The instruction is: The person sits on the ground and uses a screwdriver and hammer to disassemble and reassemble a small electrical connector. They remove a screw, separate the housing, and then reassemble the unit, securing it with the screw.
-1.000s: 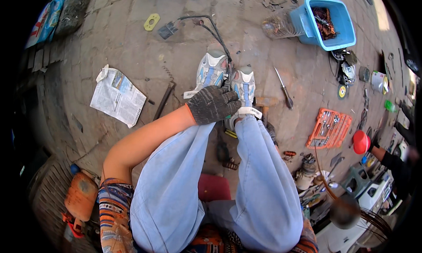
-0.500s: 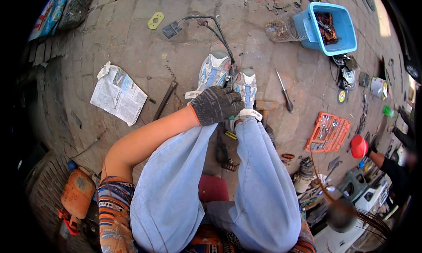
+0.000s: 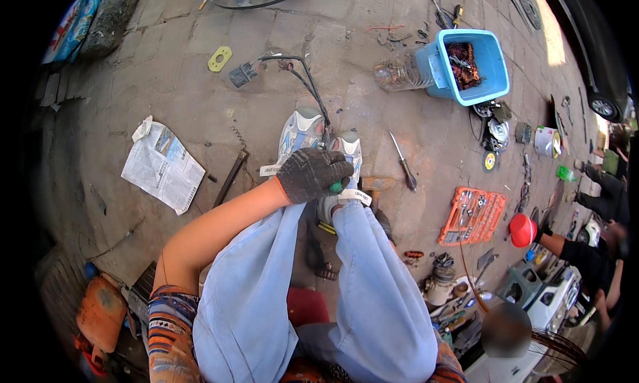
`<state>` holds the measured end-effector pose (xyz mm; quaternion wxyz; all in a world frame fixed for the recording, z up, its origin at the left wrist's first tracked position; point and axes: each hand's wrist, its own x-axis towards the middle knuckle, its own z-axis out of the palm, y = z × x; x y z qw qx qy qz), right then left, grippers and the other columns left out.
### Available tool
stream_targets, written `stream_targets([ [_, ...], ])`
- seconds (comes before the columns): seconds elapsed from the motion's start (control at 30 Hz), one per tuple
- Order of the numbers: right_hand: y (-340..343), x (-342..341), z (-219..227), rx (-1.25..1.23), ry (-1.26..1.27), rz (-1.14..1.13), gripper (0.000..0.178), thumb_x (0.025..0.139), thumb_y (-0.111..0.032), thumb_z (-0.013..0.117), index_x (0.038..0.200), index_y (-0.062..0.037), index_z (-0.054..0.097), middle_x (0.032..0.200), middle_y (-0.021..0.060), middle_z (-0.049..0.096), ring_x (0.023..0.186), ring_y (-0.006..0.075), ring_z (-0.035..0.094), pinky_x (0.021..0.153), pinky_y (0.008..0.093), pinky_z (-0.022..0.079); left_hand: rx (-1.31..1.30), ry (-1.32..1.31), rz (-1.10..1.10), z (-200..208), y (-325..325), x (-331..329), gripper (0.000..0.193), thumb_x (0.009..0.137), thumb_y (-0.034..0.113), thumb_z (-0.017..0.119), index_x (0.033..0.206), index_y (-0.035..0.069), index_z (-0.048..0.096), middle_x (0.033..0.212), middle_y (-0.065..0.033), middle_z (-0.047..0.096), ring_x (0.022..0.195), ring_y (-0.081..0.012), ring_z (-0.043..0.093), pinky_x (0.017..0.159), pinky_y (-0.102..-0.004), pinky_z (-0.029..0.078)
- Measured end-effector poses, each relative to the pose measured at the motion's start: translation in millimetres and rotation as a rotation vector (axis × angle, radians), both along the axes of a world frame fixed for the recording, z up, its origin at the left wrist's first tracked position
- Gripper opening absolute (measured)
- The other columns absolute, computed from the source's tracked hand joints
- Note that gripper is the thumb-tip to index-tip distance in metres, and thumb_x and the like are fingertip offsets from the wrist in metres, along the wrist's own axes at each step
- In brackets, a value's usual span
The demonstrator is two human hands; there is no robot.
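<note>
From where I stand, the gloved left hand [image 3: 313,175] bends over the shoes [image 3: 301,131], palm down, its fingers curled around a green-ended tool [image 3: 338,186] that pokes out beneath them. Just right of it, the right hand [image 3: 384,224] is mostly hidden behind the right trouser leg [image 3: 379,283] (I can't tell what it grips), near a hammer [image 3: 378,183]. Farther right sits an open orange case [image 3: 494,213] of sockets. Ahead and right, a clear bottle [image 3: 403,71] of brownish bits touches a blue bin [image 3: 492,69] holding a coppery tangle.
</note>
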<state>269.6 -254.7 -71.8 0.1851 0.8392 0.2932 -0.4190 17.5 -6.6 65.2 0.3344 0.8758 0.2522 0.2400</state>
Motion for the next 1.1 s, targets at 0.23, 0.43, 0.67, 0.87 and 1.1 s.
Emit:
stream_targets([
  [0.23, 123, -39, 179, 0.753, 0.385, -0.057, 0.033, 0.083, -0.015, 0.068, 0.114, -0.0061, 0.061, 0.093, 0.0134, 0.067, 0.082, 0.0213, 0.066, 0.075, 0.0317, 0.052, -0.189, 0.088, -0.017, -27, -6, -9, 0.035, 0.076, 0.023, 0.065, 0.111, 0.016, 0.060, 0.092, -0.0150, 0.062, 0.086, -0.0326, 0.062, 0.072, -0.0447, 0.048],
  [0.43, 188, -93, 231, 0.719, 0.525, 0.698, 0.035, 0.084, -0.024, 0.066, 0.118, -0.0147, 0.062, 0.092, 0.0070, 0.066, 0.079, 0.0221, 0.064, 0.070, 0.0359, 0.052, -0.337, 0.106, -0.012, -27, -3, -12, 0.034, 0.078, 0.019, 0.062, 0.111, 0.013, 0.060, 0.099, -0.0168, 0.062, 0.094, -0.0347, 0.061, 0.081, -0.0444, 0.047],
  [0.67, 168, -98, 200, 0.838, 0.449, 0.887, 0.035, 0.082, -0.015, 0.056, 0.117, -0.0180, 0.063, 0.102, 0.0014, 0.066, 0.084, 0.0217, 0.064, 0.069, 0.0352, 0.053, -0.188, 0.317, 0.070, 16, 20, -40, 0.060, 0.077, 0.018, 0.067, 0.134, 0.011, 0.046, 0.136, -0.0200, 0.043, 0.115, -0.0363, 0.053, 0.097, -0.0431, 0.044],
  [0.87, 167, -101, 196, 0.808, 0.382, 0.906, 0.031, 0.087, -0.027, 0.055, 0.117, -0.0225, 0.063, 0.099, 0.0011, 0.065, 0.088, 0.0185, 0.063, 0.068, 0.0334, 0.053, -0.618, -0.591, 0.211, 142, 42, -154, 0.033, 0.087, 0.020, 0.061, 0.115, 0.003, 0.061, 0.131, -0.0149, 0.052, 0.111, -0.0245, 0.056, 0.091, -0.0357, 0.046],
  [1.1, 170, -99, 190, 1.003, 0.416, 0.872, 0.031, 0.086, -0.018, 0.054, 0.117, -0.0177, 0.061, 0.096, 0.0076, 0.063, 0.086, 0.0210, 0.064, 0.067, 0.0357, 0.052, -0.577, -0.821, 0.445, 132, 16, -217, 0.035, 0.087, 0.018, 0.061, 0.118, 0.003, 0.058, 0.131, -0.0144, 0.052, 0.113, -0.0238, 0.055, 0.093, -0.0346, 0.045],
])
